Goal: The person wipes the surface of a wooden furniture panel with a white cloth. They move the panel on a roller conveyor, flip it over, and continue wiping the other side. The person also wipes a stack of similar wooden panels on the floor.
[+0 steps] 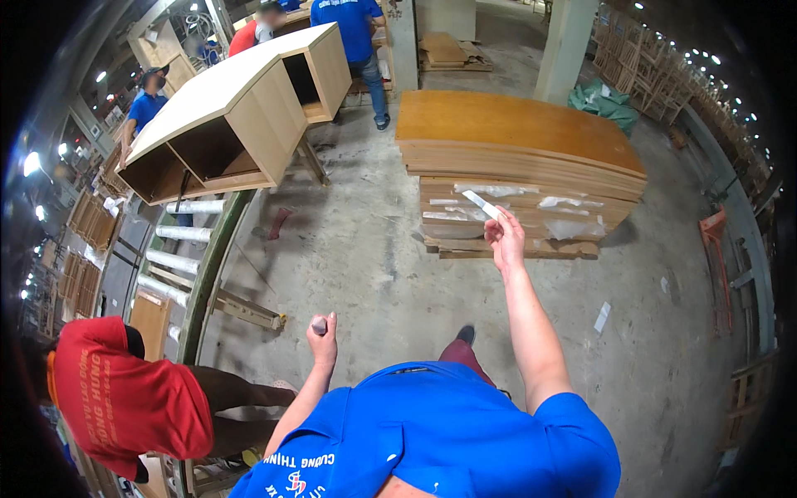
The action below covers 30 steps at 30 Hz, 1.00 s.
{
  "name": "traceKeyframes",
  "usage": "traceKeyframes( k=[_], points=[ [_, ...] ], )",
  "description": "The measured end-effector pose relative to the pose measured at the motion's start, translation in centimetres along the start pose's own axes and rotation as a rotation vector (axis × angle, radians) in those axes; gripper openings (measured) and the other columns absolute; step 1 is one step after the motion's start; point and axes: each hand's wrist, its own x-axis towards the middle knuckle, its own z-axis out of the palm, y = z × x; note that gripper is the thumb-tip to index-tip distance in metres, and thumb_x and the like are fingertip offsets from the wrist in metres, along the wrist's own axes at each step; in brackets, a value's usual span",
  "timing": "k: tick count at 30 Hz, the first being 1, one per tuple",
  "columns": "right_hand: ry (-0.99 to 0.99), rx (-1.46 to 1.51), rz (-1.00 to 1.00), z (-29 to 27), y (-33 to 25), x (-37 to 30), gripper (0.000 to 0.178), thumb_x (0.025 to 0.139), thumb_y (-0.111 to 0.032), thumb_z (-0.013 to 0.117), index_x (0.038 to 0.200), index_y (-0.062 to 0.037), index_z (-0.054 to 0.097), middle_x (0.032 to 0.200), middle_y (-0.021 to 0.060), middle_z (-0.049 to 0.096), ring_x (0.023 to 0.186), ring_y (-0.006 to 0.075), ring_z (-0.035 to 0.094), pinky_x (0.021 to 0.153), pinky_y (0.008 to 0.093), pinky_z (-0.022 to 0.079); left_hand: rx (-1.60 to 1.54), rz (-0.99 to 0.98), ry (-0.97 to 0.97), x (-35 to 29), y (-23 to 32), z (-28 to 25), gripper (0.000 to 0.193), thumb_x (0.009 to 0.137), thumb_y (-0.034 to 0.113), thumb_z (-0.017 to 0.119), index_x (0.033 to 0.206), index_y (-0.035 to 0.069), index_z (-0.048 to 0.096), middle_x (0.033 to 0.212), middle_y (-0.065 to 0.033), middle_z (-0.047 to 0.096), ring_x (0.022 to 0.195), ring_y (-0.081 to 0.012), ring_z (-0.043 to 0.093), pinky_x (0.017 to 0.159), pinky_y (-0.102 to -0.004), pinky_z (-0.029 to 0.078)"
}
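White strip (481, 204) being pinched in raised R hand (506, 236), long axis slanting up-left, toward board stack (515, 133); small dark obj. (320, 325) being gripped in L hand (324, 340), held lower.

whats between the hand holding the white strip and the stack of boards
Nothing: in the head view the right hand lifts the white strip in front of the board stack, with only bare concrete floor below.

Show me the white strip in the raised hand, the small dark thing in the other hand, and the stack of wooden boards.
white strip (481, 203), head view, middle of the strip above the right hand's fingertips
small dark thing (319, 326), head view, its rounded top end in the left hand
stack of wooden boards (506, 124), head view, bare top face
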Motion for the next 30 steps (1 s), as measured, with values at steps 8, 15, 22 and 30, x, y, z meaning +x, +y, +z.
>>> traceKeyframes(
  k=[8,15,22,30],
  points=[
    [-0.045,-0.186,-0.150,6.1,4.4,24.2,0.019,0.089,-0.014,0.051,0.106,-0.0083,0.056,0.076,0.0023,0.063,0.065,0.0076,0.057,0.057,0.0227,0.042,0.008,-0.120,0.387,8.8,0.2,6.1,0.028,0.083,0.019,0.063,0.064,0.007,0.047,0.059,0.0043,0.041,0.054,-0.0057,0.036,0.048,-0.0243,0.030],
    [-0.084,-0.421,-0.299,13.0,8.9,42.3,0.022,0.086,-0.007,0.052,0.106,0.0017,0.055,0.072,0.0069,0.065,0.070,0.0126,0.062,0.067,0.0264,0.046,0.068,-0.219,0.535,12.2,3.2,14.0,0.029,0.085,0.020,0.061,0.065,0.008,0.044,0.056,0.0036,0.040,0.051,-0.0068,0.037,0.047,-0.0249,0.030],
    [-0.085,-0.802,-0.262,19.3,13.2,50.9,0.022,0.085,-0.013,0.053,0.104,-0.0046,0.058,0.074,0.0067,0.066,0.071,0.0158,0.062,0.066,0.0282,0.045,0.205,-0.255,0.588,15.8,3.3,15.7,0.029,0.087,0.018,0.060,0.066,0.008,0.043,0.056,0.0039,0.038,0.051,-0.0061,0.034,0.046,-0.0240,0.028],
    [-0.033,-1.164,-0.388,20.9,16.0,55.0,0.023,0.082,-0.021,0.053,0.102,-0.0114,0.060,0.078,0.0123,0.064,0.077,0.0292,0.062,0.068,0.0396,0.047,0.207,-0.214,0.492,27.0,1.8,15.2,0.033,0.087,0.019,0.059,0.062,0.008,0.041,0.055,0.0031,0.039,0.050,-0.0064,0.035,0.045,-0.0250,0.029]
  ],
)
